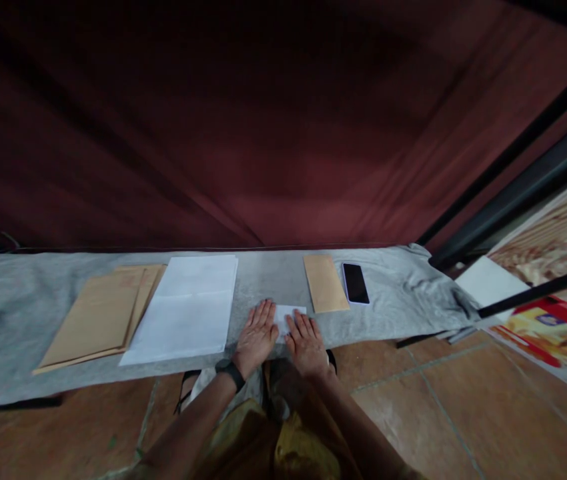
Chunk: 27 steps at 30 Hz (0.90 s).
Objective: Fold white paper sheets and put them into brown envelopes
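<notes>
A small folded piece of white paper (286, 311) lies flat on the grey cloth near the front edge. My left hand (257, 333) rests palm down at its left side, fingers stretched out. On its right side my right hand (307, 341) lies flat too, fingers extended and covering part of the paper. Just right of my hands is a brown envelope (327, 283). To the left sits a stack of white paper sheets (183, 310), with a crease line across the top sheet.
Large brown envelopes (93, 317) lie left of the sheets. A phone (356, 283) with a dark screen is beside the small envelope. The grey cloth (273, 277) covers a narrow table against a dark red curtain (283, 167). A colourful box (558, 337) stands at right.
</notes>
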### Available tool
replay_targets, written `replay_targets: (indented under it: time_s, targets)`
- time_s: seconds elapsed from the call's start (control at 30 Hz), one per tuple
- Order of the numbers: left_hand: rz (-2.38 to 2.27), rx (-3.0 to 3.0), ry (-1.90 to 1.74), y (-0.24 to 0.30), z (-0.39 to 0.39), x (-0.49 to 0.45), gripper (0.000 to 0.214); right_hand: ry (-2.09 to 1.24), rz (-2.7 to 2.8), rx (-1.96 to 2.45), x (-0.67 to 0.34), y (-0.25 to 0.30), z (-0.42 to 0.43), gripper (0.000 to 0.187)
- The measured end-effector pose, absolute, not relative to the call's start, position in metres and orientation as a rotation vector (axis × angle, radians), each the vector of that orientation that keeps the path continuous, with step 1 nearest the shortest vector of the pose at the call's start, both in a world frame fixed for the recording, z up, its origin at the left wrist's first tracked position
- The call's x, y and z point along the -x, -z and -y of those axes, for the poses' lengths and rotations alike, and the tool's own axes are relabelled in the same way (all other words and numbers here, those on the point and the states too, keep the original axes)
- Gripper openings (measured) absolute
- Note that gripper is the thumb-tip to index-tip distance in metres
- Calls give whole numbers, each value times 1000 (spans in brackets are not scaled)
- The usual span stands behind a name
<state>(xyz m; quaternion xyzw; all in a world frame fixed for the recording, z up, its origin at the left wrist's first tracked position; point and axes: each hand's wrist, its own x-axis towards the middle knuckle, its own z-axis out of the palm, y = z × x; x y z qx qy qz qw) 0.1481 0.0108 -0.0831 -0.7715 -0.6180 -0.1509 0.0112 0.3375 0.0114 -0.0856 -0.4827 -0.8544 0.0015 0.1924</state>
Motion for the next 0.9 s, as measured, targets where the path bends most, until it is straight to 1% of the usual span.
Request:
replay_targets:
  time_s: [0.33,0.5,0.57,0.63,0.77,0.9]
  targets:
    - [2283,2086,587,80,9,-139,61,-46,2409,1360,-338,85,-12,50]
    - [2472,2020,682,59,14,-151,52,-36,2411,1360,-338,83,-11,50]
    - [2566,2011,740,48,13,-155,53,-20,2413,1350,-338,82,-11,50]
    - [2737,1949,848,37,10,-158,56,1,2420,1331,-340,82,-10,50]
    - [3112,1698,1233,24,0,-156,61,29,2453,1249,-346,84,-9,56]
    - [3188,1583,1486,26,-6,-151,54,-43,2474,1153,-355,85,-10,62]
